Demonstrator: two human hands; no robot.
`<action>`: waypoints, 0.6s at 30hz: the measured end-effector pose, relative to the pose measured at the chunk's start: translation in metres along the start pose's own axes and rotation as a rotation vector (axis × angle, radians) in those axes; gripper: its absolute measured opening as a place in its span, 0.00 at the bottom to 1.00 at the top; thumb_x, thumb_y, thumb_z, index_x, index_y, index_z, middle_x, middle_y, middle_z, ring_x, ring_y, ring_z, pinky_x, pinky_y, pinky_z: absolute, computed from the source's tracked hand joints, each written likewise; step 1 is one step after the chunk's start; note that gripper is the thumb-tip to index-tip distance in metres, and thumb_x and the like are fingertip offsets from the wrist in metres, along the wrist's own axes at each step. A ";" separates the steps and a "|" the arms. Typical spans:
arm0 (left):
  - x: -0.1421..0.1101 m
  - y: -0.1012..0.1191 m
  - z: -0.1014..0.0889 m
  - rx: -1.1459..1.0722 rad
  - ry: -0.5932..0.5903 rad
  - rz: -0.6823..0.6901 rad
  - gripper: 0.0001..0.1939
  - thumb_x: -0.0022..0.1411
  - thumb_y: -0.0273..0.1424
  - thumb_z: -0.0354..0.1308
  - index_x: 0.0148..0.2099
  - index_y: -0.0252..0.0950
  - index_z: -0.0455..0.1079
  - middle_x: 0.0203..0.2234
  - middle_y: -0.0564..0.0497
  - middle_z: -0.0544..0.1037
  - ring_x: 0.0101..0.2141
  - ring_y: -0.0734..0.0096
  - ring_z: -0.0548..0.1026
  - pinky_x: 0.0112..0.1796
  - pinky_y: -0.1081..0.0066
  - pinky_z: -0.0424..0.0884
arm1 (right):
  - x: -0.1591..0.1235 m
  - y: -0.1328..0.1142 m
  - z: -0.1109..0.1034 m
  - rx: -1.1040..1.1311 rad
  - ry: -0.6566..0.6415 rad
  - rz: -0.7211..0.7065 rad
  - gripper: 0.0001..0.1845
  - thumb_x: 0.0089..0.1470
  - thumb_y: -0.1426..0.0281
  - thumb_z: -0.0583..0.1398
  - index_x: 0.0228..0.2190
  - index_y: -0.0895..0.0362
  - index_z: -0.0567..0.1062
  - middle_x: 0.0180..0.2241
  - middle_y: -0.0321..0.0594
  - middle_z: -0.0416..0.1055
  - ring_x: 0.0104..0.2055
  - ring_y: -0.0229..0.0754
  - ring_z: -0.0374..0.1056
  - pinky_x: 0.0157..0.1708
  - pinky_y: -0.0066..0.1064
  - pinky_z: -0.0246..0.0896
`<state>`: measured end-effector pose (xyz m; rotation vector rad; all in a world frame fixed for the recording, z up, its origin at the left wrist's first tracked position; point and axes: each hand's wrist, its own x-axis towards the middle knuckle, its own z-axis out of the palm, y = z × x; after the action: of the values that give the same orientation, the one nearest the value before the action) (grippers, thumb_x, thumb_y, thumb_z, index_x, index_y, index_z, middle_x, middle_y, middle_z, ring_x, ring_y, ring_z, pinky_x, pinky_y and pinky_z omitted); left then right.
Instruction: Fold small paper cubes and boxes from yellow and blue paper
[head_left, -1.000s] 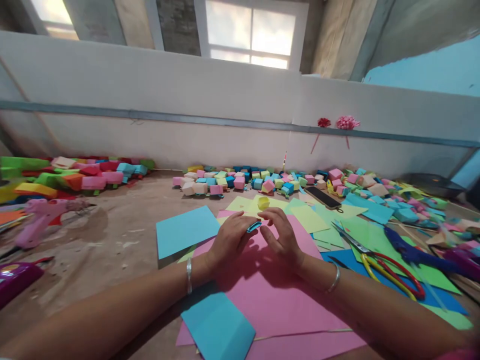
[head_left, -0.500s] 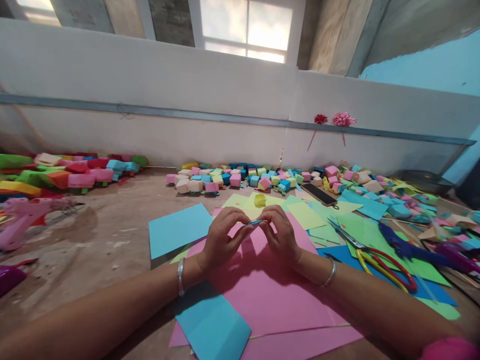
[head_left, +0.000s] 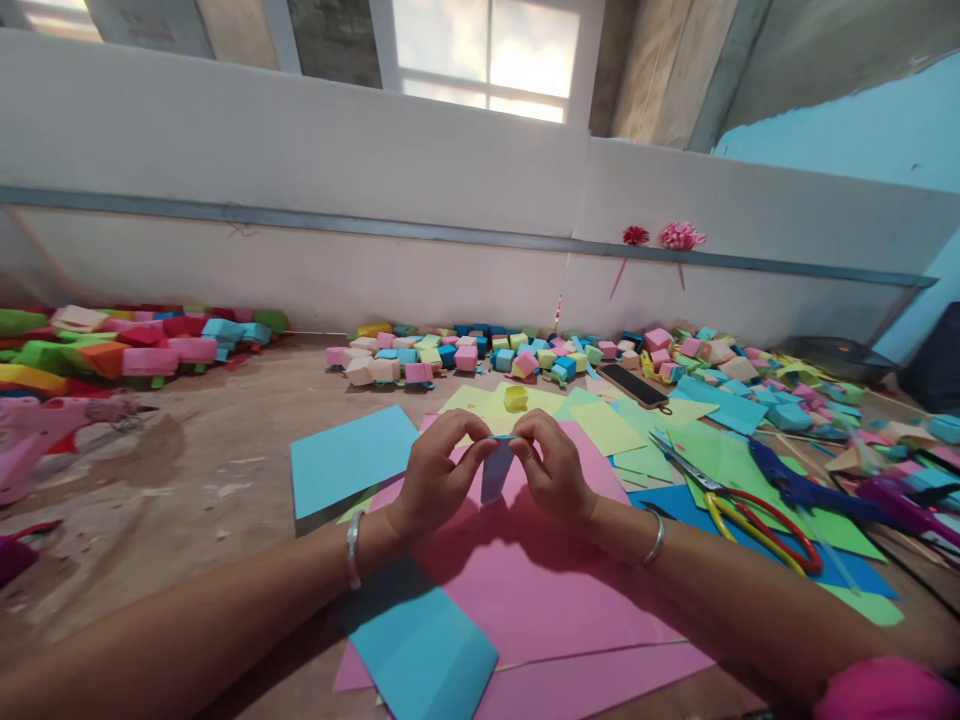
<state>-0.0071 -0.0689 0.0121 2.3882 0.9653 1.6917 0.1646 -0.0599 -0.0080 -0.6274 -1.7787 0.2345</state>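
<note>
Pinching one blue paper (head_left: 496,470) two-handed

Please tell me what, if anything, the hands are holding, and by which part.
A blue strip, pinched at its upper edge by the left hand and the right hand.

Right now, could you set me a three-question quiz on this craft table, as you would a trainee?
1. True or false: the left hand and right hand both have a grip on the small blue paper piece.
2. What colour is the large sheet beneath them? A) green B) pink C) orange
3. Which hand are the scissors nearer to?

Key: 1. True. 2. B, pink. 3. The right hand.
</note>
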 end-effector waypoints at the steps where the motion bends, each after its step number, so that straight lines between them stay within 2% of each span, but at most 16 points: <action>1: 0.000 0.000 0.000 -0.019 0.003 -0.031 0.07 0.63 0.32 0.59 0.32 0.37 0.67 0.25 0.54 0.73 0.28 0.73 0.71 0.31 0.73 0.67 | 0.000 0.000 0.001 0.001 0.004 0.017 0.10 0.63 0.67 0.53 0.29 0.54 0.65 0.28 0.37 0.64 0.31 0.39 0.60 0.32 0.32 0.58; 7: -0.003 0.001 0.004 -0.253 -0.037 -0.209 0.06 0.61 0.30 0.60 0.32 0.36 0.68 0.26 0.56 0.72 0.29 0.75 0.69 0.32 0.75 0.67 | -0.001 -0.003 0.000 0.048 -0.033 0.038 0.05 0.60 0.70 0.54 0.33 0.55 0.68 0.30 0.37 0.67 0.32 0.38 0.62 0.34 0.31 0.60; 12: -0.004 0.003 0.005 -0.422 -0.108 -0.391 0.07 0.61 0.32 0.60 0.32 0.36 0.68 0.26 0.55 0.70 0.30 0.75 0.67 0.34 0.74 0.66 | 0.006 -0.008 -0.002 0.007 -0.022 0.015 0.08 0.56 0.74 0.54 0.25 0.55 0.64 0.23 0.32 0.60 0.26 0.35 0.58 0.27 0.29 0.54; 15: -0.002 0.003 0.005 -0.451 -0.137 -0.409 0.07 0.62 0.33 0.60 0.33 0.36 0.69 0.28 0.55 0.70 0.31 0.74 0.68 0.35 0.73 0.66 | 0.008 -0.008 -0.002 -0.018 0.005 -0.006 0.09 0.55 0.76 0.53 0.24 0.54 0.63 0.22 0.32 0.59 0.25 0.35 0.57 0.26 0.29 0.54; 18: 0.001 0.003 0.002 -0.358 -0.139 -0.352 0.05 0.62 0.32 0.59 0.34 0.36 0.70 0.29 0.53 0.73 0.32 0.73 0.70 0.35 0.73 0.67 | 0.007 -0.005 -0.002 -0.045 -0.018 -0.079 0.05 0.57 0.74 0.54 0.30 0.55 0.67 0.26 0.35 0.65 0.29 0.37 0.61 0.30 0.30 0.58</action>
<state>-0.0034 -0.0701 0.0136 1.9447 0.9048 1.4112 0.1636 -0.0606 0.0003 -0.5872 -1.8262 0.1461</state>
